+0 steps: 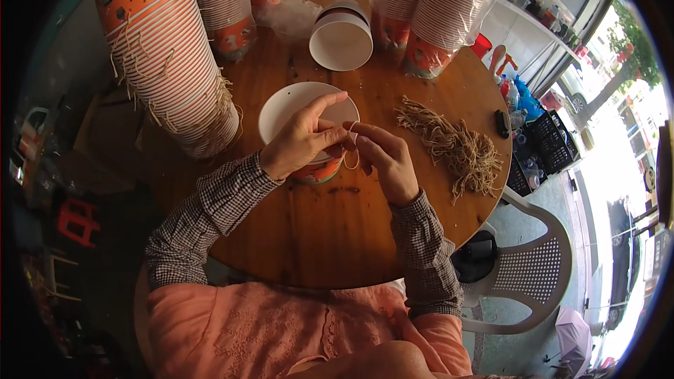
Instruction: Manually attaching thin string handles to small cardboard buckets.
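A paper bucket [319, 171], white inside and orange with a print outside, stands upright on the table in front of me. Over its near right rim, my left hand [307, 135] pinches a piece of thin tan cord [352, 161] between thumb and fingers. My right hand [385, 163] grips the same cord just to the right, fingertips close to the left ones. A small loop of the cord hangs between the two hands. The fingers partly hide where the cord runs and whether it passes through the bucket's side.
A bundle of loose tan cords [456, 146] lies right on the wooden table [302, 238]. At left rises a tall stack of nested buckets [165, 56] with cords hanging from it. Bagged stacks [449, 7] stand behind, near a tipped bucket [341, 42]. A plastic chair [533, 267] is at right.
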`<state>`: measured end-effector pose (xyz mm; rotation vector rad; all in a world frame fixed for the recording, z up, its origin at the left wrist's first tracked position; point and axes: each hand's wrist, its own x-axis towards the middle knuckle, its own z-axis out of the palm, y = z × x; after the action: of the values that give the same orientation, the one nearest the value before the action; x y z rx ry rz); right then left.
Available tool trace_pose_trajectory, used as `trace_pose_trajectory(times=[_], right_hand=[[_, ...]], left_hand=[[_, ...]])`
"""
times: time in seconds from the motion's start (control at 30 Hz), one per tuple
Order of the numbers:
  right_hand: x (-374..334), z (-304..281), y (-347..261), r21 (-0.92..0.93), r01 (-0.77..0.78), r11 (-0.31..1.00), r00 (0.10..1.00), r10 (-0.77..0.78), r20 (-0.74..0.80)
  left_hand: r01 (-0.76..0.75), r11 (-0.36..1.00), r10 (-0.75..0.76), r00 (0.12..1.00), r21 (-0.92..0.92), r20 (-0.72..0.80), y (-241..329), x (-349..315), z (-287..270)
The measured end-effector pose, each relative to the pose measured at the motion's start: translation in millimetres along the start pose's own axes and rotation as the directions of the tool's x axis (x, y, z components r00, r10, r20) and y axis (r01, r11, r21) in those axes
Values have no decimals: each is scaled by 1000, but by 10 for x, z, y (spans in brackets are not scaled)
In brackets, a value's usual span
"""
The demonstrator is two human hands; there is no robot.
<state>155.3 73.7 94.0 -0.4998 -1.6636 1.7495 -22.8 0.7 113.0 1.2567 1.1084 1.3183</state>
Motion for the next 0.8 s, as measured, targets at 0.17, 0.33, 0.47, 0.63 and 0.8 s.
trace_pose_trajectory(times=[0.17,0.33,0.47,0.63,0.8], right_hand=[[75,-1,150,-174,247,953,961,-264,-79],[90,39,49,-423,272,864,934,-343,-100],[112,20,-30,-501,273,821,910,-389,-142],[129,8,-117,-520,290,803,891,-425,-161],[0,58,-148,-558,344,755,861,-491,-133]], left_hand=[[-52,997,51,998,50,23,-19,15,1],[-105,991,101,993,88,55,-71,-8,-43],[-190,931,195,981,312,18,-113,-49,-86],[-82,865,87,996,496,13,-31,-148,-109],[-207,731,232,971,650,48,16,-204,-151]])
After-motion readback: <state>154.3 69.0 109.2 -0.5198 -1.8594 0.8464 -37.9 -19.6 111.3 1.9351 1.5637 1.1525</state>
